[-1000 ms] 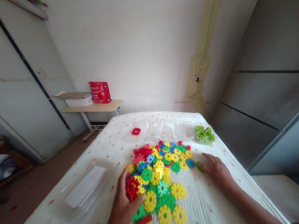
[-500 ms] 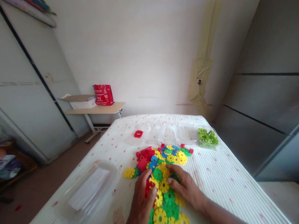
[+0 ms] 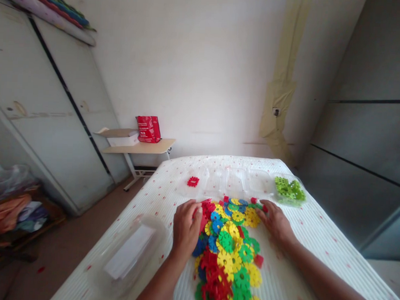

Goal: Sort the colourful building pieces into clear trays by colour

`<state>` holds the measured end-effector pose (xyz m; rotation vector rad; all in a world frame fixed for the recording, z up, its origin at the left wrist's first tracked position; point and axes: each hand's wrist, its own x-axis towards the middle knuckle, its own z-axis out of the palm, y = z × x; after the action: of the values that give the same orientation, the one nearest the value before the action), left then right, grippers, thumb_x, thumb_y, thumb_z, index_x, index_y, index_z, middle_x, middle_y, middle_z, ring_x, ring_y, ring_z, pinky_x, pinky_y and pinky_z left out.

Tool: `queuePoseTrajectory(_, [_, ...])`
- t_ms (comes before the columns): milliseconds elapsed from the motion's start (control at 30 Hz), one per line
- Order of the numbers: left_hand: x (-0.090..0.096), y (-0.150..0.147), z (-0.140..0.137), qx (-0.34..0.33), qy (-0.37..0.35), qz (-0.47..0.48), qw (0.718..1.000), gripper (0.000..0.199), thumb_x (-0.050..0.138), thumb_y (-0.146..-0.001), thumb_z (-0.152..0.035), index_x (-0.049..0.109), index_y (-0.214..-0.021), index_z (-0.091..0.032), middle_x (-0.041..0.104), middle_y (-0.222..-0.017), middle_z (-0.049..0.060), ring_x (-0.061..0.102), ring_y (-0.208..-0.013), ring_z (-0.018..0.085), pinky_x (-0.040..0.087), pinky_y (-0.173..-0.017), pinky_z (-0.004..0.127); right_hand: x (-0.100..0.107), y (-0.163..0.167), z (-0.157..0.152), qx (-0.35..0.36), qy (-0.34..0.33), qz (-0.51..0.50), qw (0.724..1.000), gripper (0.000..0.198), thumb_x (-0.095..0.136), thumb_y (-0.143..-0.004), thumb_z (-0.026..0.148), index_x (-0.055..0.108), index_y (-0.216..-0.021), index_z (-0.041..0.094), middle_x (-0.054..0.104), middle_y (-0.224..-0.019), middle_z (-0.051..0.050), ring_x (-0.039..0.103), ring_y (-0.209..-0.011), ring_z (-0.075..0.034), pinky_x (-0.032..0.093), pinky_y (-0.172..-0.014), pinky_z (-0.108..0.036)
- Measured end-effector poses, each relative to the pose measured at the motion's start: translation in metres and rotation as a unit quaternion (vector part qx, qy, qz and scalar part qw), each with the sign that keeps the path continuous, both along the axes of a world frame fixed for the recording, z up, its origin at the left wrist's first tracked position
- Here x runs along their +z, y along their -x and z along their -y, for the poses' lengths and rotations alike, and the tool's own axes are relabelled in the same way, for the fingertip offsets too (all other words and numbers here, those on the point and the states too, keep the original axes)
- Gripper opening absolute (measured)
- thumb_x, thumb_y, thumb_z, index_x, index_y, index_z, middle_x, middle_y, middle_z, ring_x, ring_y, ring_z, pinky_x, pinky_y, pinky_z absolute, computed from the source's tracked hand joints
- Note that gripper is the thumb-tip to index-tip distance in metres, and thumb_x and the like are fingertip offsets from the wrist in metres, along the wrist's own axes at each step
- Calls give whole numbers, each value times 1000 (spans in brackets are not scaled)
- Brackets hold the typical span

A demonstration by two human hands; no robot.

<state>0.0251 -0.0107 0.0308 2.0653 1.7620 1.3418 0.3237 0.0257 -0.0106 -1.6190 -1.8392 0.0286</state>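
1. From here I see the pile of coloured pieces running along the middle of the worktop, between the person's two arms.
2. The left hand is loosely curved at the pile's left edge, thumb near the fingers, against red pieces; I can't tell whether it grips any.
3. The right hand rests at the far right edge, thumb and forefinger parted, a red bit showing between them; whether it's pinched, I can't say.
4. Set on either side like that, the hands seem to act as walls, keeping loose pieces from straying.
5. Beyond lies a clear divided tray, with a red piece towards its left and green pieces at its right end; colours look kept apart.
6. Left of the left forearm, a clear container with white paper takes up space; that arm has little slack sideways.
7. Nothing tall blocks the way from pile to tray.
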Motion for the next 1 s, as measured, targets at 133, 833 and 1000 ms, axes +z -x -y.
queuePoseTrajectory(133, [3, -3, -31, 17, 100, -64, 993, 32, 37, -88, -33, 66, -90, -19, 68, -95, 7, 59, -95, 20, 40, -89, 32, -3, 15, -8, 30, 17, -5, 999, 43, 41, -87, 46, 57, -113, 17, 63, -112, -11, 58, -102, -25, 46, -89, -40])
queuePoseTrajectory(833, [-9, -24, -71, -52, 263, -49, 962, 47, 42, -79, -59, 63, -111, -33, 66, -115, 1, 51, -114, 29, 33, -98, 43, 3, 51, -23, 2, 67, 41, 997, 41, 48, -82, 52, 55, -109, 21, 62, -109, -10, 53, -102, -28, 38, -81, -40])
queuePoseTrajectory(1000, [-4, -36, -70, -95, 279, -47, 954, 42, 41, -79, -59, 65, -103, -35, 67, -110, -2, 53, -113, 26, 35, -98, 40, 9, 52, -22, 70, 93, -15, 993, 33, 48, -83, 47, 58, -100, 21, 66, -90, -6, 59, -87, -22, 41, -77, -33])
